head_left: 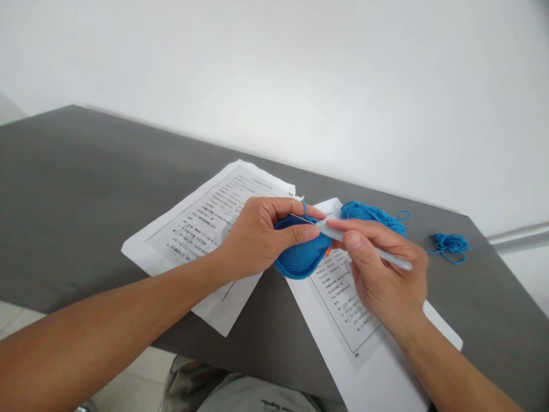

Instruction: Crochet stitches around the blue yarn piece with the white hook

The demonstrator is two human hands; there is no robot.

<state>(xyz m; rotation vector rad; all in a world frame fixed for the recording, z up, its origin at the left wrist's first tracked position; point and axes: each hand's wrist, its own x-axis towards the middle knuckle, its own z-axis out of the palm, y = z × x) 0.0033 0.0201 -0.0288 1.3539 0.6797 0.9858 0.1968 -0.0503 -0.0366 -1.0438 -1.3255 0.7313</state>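
Observation:
My left hand pinches a round blue crochet piece at its upper edge, thumb in front and fingers behind. A strand of blue yarn runs up over the left index finger. In my right hand is a crochet hook with a pale, thick handle, gripped like a pen. Its thin metal shaft reaches left to the top of the crochet piece, between the left thumb and index finger. Whether the tip is inside a stitch is hidden. A small orange bit shows at the piece's right edge.
Two printed sheets lie on the dark grey table: a left sheet and a right sheet under my hands. A blue yarn skein rests behind my right hand, with a smaller yarn tangle farther right. A white wall borders the table's far edge.

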